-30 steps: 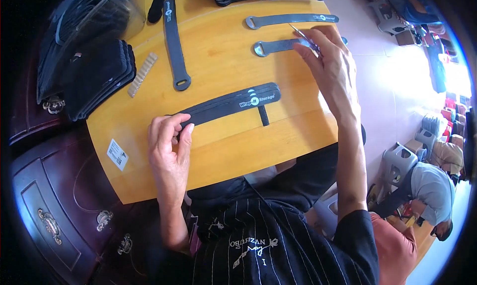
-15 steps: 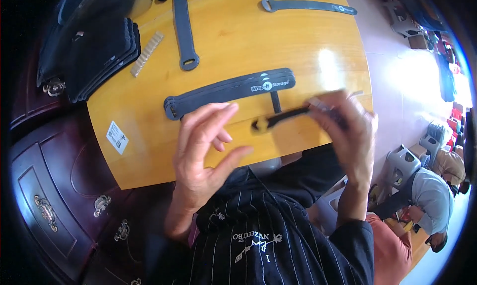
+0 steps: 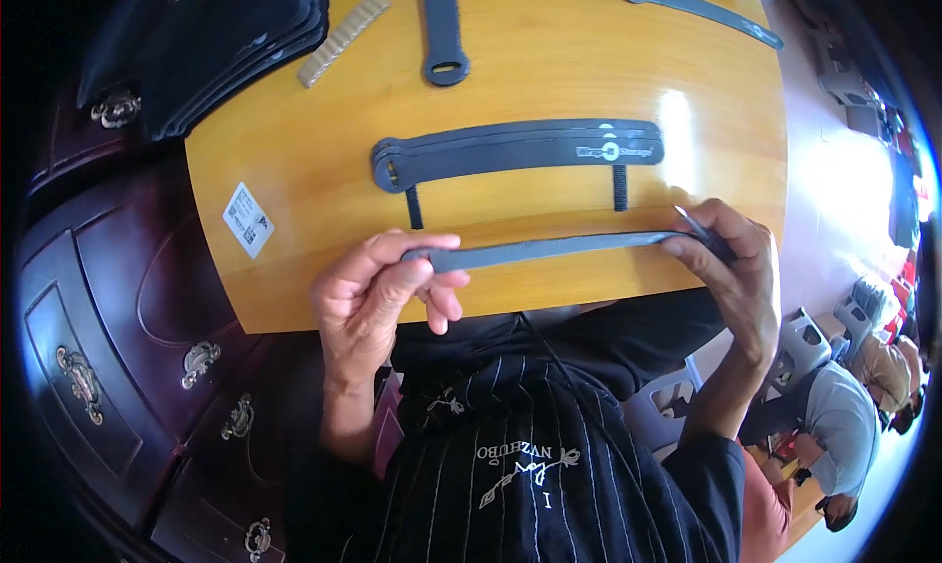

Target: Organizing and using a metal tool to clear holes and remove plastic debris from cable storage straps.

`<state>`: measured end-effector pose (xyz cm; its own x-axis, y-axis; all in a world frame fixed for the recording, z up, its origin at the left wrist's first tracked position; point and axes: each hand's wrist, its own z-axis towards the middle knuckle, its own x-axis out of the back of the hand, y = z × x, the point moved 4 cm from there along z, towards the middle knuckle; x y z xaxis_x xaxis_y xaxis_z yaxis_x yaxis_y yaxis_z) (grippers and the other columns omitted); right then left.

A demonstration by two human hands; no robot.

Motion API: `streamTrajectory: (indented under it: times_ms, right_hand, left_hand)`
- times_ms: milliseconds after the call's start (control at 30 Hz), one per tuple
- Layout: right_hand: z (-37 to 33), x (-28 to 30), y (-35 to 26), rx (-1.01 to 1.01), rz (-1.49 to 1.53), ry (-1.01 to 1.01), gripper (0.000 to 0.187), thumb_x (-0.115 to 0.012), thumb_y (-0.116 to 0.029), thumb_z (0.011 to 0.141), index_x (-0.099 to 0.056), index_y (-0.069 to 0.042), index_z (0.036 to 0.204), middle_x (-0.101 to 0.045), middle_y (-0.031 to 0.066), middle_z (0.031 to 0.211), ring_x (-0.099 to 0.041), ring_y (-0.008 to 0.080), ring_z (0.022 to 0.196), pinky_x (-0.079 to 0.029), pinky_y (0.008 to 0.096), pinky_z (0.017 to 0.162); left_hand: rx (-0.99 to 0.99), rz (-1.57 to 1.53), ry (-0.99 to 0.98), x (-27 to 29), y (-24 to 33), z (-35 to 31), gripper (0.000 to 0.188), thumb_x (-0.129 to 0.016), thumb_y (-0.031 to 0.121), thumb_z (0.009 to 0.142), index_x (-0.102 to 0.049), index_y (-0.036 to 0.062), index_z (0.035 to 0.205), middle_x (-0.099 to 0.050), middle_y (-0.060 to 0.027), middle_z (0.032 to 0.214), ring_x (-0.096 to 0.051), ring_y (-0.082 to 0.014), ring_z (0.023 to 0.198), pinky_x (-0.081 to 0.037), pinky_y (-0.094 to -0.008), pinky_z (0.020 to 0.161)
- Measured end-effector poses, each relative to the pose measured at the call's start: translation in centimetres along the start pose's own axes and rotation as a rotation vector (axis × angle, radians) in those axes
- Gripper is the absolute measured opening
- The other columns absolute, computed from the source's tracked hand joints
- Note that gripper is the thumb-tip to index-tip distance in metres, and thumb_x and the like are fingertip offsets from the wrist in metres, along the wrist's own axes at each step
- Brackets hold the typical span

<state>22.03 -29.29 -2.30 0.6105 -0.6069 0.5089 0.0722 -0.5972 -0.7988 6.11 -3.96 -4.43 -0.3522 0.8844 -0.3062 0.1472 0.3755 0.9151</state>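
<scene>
A dark grey strap (image 3: 549, 253) is stretched between my two hands over the near edge of the table. My left hand (image 3: 368, 293) pinches its left end between thumb and fingers. At the other end, my right hand (image 3: 731, 259) grips the strap, and a thin pointed silver-tipped tool (image 3: 684, 214) sticks out of the same hand; its kind is hidden. Just beyond lies a stack of grey straps (image 3: 510, 153) with rounded slotted ends. Two short black strips (image 3: 414, 208) stick out from under the stack's near side, one at each end.
A single strap (image 3: 444, 33) lies at the far middle and another strap (image 3: 702, 11) at the far right. Black fabric pieces (image 3: 235, 53) are piled at the far left beside a tan ridged strip (image 3: 343, 41). A white label (image 3: 247, 219) sits near the left edge. Dark cabinets (image 3: 93, 367) stand left; people sit right.
My left hand, open before, has closed on the strap's left end. The strap is now drawn out straight between both hands. The view has shifted, and a second black strip shows by the stack.
</scene>
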Motion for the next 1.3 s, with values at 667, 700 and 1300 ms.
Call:
streamTrajectory:
  times_ms: [667,700,1300]
  right_hand:
    - [1.8,-0.4,0.0,-0.125,0.252,0.109,0.016,-0.075,-0.01,0.081,-0.061,-0.004,0.084,-0.056,-0.0053,0.077,-0.044,0.0024,0.067,-0.034,0.0178,0.064]
    - [1.7,-0.3,-0.2,-0.129,0.253,0.126,0.015,-0.075,-0.01,0.081,-0.061,-0.004,0.085,-0.056,-0.0054,0.076,-0.044,0.0025,0.067,-0.034,0.0179,0.064]
    - [2.4,-0.2,0.5,-0.15,0.125,0.141,0.023,-0.071,-0.028,0.086,-0.062,-0.008,0.086,-0.05,-0.0039,0.071,-0.042,0.0071,0.066,-0.03,0.0235,0.064]
  left_hand:
    - [-0.246,0.535,0.435,1.9,1.0,2.2,0.017,-0.069,-0.007,0.083,-0.061,-0.0034,0.097,-0.063,-0.0027,0.083,-0.055,-0.0029,0.072,-0.046,-0.0167,0.066]
    - [-0.257,0.532,0.425,2.0,0.8,2.4,0.017,-0.069,-0.006,0.083,-0.061,-0.0033,0.097,-0.063,-0.0025,0.083,-0.055,-0.0027,0.072,-0.046,-0.0167,0.066]
    - [-0.246,0.61,0.438,2.1,0.6,3.1,0.015,-0.07,-0.004,0.084,-0.06,-0.0016,0.094,-0.06,-0.0005,0.077,-0.05,-0.0007,0.064,-0.043,-0.0156,0.059]
